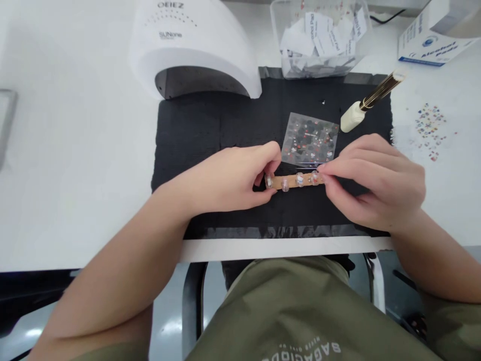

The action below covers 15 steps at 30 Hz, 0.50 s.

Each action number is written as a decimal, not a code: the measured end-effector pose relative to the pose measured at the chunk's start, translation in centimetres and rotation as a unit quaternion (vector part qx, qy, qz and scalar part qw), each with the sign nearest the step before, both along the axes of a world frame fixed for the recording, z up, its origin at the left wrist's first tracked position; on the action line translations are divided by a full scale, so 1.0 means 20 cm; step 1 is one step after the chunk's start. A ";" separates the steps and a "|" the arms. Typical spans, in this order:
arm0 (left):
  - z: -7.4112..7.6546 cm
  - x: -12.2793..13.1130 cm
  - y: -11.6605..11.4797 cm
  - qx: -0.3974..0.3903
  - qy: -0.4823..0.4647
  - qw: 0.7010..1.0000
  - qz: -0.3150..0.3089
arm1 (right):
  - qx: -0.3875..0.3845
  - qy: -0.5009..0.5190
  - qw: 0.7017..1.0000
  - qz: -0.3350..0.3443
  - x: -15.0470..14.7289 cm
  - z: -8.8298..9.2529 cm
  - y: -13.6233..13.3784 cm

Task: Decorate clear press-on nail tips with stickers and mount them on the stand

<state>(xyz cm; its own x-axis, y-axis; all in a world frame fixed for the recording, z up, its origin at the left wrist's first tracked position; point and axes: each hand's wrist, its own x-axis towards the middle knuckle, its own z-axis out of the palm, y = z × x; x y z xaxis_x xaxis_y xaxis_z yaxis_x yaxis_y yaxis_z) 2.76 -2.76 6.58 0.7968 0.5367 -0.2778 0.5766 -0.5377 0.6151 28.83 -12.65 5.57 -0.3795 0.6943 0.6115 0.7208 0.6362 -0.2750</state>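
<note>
A narrow light-brown strip (292,182) bearing several small clear decorated pieces lies over the black mat. My left hand (244,175) pinches its left end between thumb and fingers. At the strip's right end is my right hand (376,180), thumb and index finger pressed together beside the rightmost clear piece (314,177); whatever is between those fingertips is too small to make out. Just above the strip, a transparent sticker sheet (310,139) with small red, white and dark motifs rests on the mat, with a thin rod (306,164) near its lower edge.
A white lamp (199,45) stands at the back left of the black mat (188,130). Behind the mat is a clear bin (319,67) of alcohol pads. A cream bottle (352,117) stands right of the sheet. Farther right are scattered gems (430,125) and an alcohol pad box (432,42).
</note>
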 end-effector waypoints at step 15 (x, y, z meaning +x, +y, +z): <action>0.00 0.01 -0.01 0.020 -0.048 0.999 0.015 | 0.015 -0.005 1.000 -0.016 0.04 0.06 -0.02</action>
<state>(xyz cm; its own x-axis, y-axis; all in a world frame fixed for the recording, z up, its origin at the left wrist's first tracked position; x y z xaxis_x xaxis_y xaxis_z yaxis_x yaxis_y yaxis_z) 2.88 -3.02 6.52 0.8015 0.5706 -0.1789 0.5331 -0.5462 0.6461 29.59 -13.09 6.77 -0.3633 0.6881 0.6282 0.7434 0.6205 -0.2497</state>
